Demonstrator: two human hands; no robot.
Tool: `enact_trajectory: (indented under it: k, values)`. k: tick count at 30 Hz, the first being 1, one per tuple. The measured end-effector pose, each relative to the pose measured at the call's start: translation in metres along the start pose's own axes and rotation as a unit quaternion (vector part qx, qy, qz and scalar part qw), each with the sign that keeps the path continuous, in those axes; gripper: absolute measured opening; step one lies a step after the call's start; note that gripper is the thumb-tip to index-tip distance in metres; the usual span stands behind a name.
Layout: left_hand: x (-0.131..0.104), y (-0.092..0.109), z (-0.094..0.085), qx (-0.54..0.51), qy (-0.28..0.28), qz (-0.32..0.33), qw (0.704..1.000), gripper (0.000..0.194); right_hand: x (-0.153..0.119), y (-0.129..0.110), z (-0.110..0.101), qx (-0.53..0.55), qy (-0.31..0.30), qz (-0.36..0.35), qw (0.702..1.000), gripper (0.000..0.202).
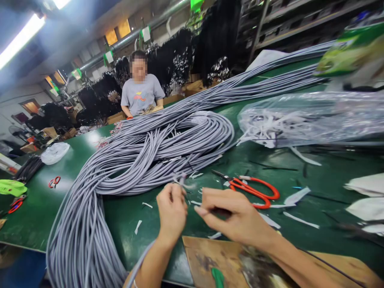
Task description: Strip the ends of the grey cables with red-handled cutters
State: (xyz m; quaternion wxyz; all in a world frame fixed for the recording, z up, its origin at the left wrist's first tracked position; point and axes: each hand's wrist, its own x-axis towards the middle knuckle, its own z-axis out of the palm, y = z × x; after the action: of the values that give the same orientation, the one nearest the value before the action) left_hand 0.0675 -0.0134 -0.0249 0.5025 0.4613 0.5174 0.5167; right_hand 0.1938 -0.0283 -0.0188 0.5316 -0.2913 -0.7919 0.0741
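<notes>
My left hand (173,208) is closed, its fingers curled around the end of a grey cable, with thin whitish strands (181,181) sticking out above the fingertips. The cable shows again (144,258) along my left forearm. To the right, my right hand (232,212) is bent, thumb and fingers close together; whatever lies between them is too small to make out. Just behind it, scissors with red handles (255,191) lie on the green table (123,218). A large bundle of grey cables (144,160) is looped beyond and left of my hands.
A clear plastic bag with white strips (300,120) lies at the right. White scraps (300,220) are scattered around. Cardboard (210,256) is at the near edge. Small red scissors (54,182) lie at the left. A person (141,92) is across the table.
</notes>
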Motion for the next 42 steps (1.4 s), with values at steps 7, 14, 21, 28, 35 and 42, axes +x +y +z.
enact_trajectory:
  k: [7, 14, 21, 28, 35, 42]
  values:
    - [0.006, 0.005, -0.010, -0.002, -0.083, 0.053, 0.995, 0.043, -0.002, 0.004, 0.005, -0.024, 0.124, 0.197, 0.972, 0.013]
    - [0.003, 0.002, -0.007, 0.022, -0.095, 0.060, 0.993, 0.032, 0.000, 0.008, 0.010, -0.061, 0.062, 0.128, 0.988, 0.019]
    - [0.001, 0.005, -0.003, 0.016, -0.079, 0.129, 0.988, 0.029, 0.000, 0.005, 0.008, -0.048, 0.027, 0.128, 0.990, 0.020]
    - [0.005, 0.011, -0.011, 0.055, -0.116, 0.018, 0.992, 0.033, -0.002, 0.011, 0.009, -0.079, 0.069, 0.168, 0.980, 0.017]
    - [0.001, 0.013, -0.020, 0.226, -0.033, 0.232, 0.946, 0.012, 0.000, 0.007, 0.002, -0.058, 0.182, 0.245, 0.951, 0.020]
    - [-0.003, 0.011, -0.020, 0.281, 0.011, 0.352, 0.893, 0.012, 0.000, 0.007, 0.009, 0.113, 0.076, 0.313, 0.940, 0.024]
